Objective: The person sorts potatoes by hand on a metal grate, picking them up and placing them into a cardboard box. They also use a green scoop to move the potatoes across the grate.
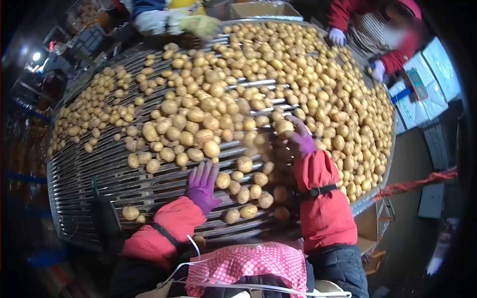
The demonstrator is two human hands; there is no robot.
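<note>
Many potatoes [218,92] are spread over a slatted metal sorting table [149,184]. My left hand [202,186], in a purple glove, lies on the slats with its fingers spread, just below the potato pile and left of several loose potatoes [243,195]. Farther right, my right hand [302,140], gloved in purple too, curls its fingers round a potato [284,127] at the edge of the denser heap. Motion blurs some potatoes beside it. Pink sleeves cover both my forearms.
Across the table a person's gloved hand [198,26] reaches over the far edge. Another person's gloved hands [337,37] rest at the far right edge. White boxes [422,107] and a green handheld device [416,83] stand at the right. A red strap [420,184] stretches from the table's side.
</note>
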